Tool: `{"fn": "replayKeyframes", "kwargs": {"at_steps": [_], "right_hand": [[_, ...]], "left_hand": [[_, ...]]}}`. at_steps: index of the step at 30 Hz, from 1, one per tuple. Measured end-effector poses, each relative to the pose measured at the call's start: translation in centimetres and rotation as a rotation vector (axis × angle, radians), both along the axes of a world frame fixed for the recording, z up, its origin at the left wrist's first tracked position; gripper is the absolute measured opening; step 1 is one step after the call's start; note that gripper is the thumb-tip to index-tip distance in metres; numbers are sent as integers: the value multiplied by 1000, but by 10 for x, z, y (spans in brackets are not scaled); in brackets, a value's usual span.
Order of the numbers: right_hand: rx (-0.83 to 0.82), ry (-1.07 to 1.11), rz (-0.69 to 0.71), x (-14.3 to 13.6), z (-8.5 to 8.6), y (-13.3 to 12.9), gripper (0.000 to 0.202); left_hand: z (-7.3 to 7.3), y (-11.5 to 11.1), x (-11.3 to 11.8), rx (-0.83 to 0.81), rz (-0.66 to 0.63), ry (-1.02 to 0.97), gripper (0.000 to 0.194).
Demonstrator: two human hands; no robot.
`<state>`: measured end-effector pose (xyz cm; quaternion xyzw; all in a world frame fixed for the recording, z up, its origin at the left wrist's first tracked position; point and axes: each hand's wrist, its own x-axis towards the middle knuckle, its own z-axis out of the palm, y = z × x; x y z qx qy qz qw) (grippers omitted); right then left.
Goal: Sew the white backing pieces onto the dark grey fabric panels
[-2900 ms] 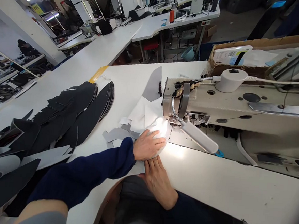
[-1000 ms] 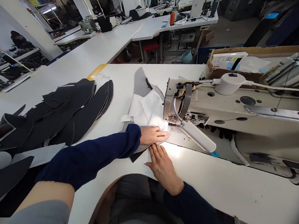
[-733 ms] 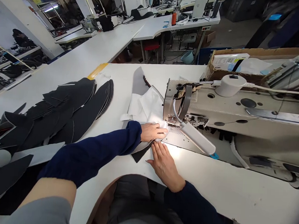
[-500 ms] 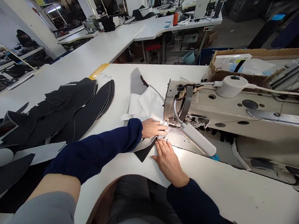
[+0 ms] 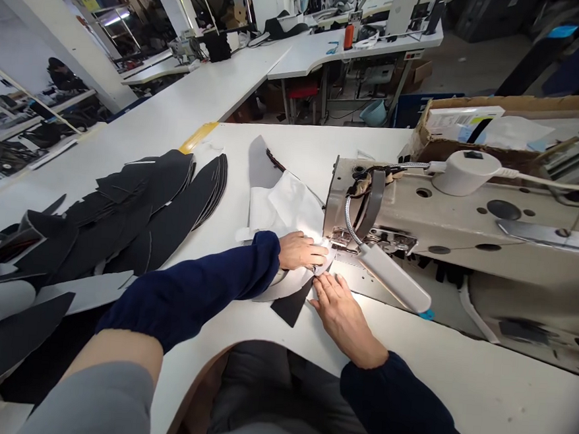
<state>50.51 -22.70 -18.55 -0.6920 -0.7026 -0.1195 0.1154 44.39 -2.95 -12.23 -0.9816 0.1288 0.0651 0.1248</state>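
A: What changed over the last few seconds?

B: The workpiece point(image 5: 292, 283) has fed on under the machine head point(image 5: 364, 209). The white lining point(image 5: 285, 207) and the grey part behind it have shifted toward the far edge of the table point(image 5: 457, 367). At the near side a black corner point(image 5: 293, 304) now sticks out; it was hidden before. Both hands have gone forward with the piece.

A: Meaning?

B: Looks like the seam is running and the piece is turning as it goes. That's a read, not a thing seen; the needle itself is hidden behind the lamp point(image 5: 394, 277).

A: Scene, left to right?

B: Black cut pieces point(image 5: 135, 219) fanned along the table's left side, a few grey ones at its near-left corner. Then the workpiece, mid-table, just left of the machine head. A cardboard box point(image 5: 474, 134) sits at the far-right edge behind the machine.

A: Left hand?

B: Left hand point(image 5: 301, 251) lies palm down on the white lining, fingers together and pointing right at the presser area. Flat press, no grip. Sleeve lies across the grey part.

A: Right hand?

B: Right hand point(image 5: 345, 312) is on the near side, flat and open, fingers pointing away from the person. Fingertips point(image 5: 325, 284) touch the workpiece edge just short of the lit plate. Pressing, not pinching. Hands are close, not touching.
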Motion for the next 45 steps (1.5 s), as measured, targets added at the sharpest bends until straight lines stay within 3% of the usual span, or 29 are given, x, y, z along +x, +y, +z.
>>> {"fn": "replayKeyframes", "kwargs": {"at_steps": [3,7,13,21,28,36,45], "right_hand": [[-19,26,-24,9,1,-1,37],[-9,28,-26,13,-1,-3,37],[143,-93,-10,-1,-11,2,37],[225,-108,30,-24,-14,5,47],[236,-57,103,-34,-19,1,61],[74,-12,-43,-50,1,-5,46],[56,-16,-85,-55,-3,-5,49]], "left_hand": [[-6,8,1,-41,0,-33,33],[-16,13,2,-121,-103,-140,34],[-31,12,7,-215,-225,-251,30],[-20,7,-7,-219,-51,-200,23],[-23,7,-6,-270,-107,-168,27],[-33,4,-11,-400,-143,-193,26],[-41,-3,-9,-379,-89,-165,30]]}}
